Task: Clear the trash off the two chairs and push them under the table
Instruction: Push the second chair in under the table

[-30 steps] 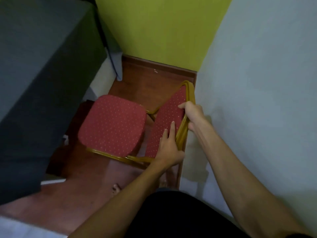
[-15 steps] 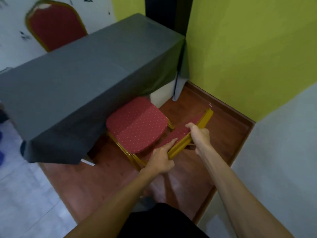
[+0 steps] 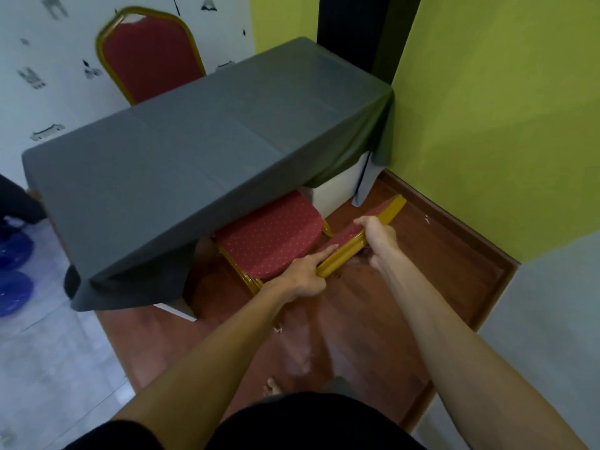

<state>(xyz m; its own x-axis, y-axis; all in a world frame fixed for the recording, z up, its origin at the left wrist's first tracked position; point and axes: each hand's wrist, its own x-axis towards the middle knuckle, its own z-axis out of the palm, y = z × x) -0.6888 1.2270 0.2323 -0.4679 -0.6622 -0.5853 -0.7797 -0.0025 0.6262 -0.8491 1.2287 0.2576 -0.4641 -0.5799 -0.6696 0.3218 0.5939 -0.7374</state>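
Note:
A red-cushioned chair with a gold frame (image 3: 276, 235) stands at the near side of the table (image 3: 201, 141), which is draped in a grey cloth. The front of its seat is under the cloth's edge. My left hand (image 3: 305, 274) lies flat against the backrest's near end, fingers stretched along the cushion. My right hand (image 3: 376, 235) grips the backrest's gold top rail (image 3: 363, 241). A second red chair (image 3: 149, 56) stands at the far side of the table, only its back showing. No trash shows on the near seat.
A yellow-green wall (image 3: 487, 125) runs close on the right, a pale wall (image 3: 552, 319) beside it. The chair stands on brown wooden floor (image 3: 406, 303); grey tiles (image 3: 48, 352) lie to the left. Blue round objects (image 3: 13, 280) sit at the left edge. My bare foot (image 3: 272, 388) shows below.
The view has swung up and left, bringing the whole table and the far chair into sight. The near chair's seat has slid further under the cloth, both hands still on its backrest.

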